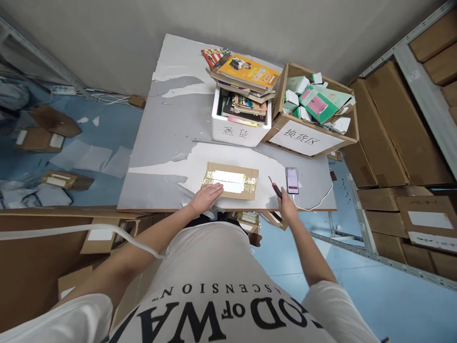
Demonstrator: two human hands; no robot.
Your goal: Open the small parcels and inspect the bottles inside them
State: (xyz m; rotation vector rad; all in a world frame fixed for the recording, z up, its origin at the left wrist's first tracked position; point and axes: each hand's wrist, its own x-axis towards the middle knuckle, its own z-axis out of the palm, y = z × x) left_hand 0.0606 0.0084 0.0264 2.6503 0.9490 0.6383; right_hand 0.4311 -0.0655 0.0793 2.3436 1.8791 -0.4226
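parcel (235,191) is touched by left hand (207,196), fingers together; red-black tool (276,189) is gripped by right hand (286,205), fingers curled.

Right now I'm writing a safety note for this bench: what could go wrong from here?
The pointed tool in the right hand could nick the left hand on the parcel. The phone near that tool might get knocked. The books piled above the white box may slide off.

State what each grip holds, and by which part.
The right grip holds the red-and-black tool by the rear of its handle. The left grip holds nothing; it rests on the package.
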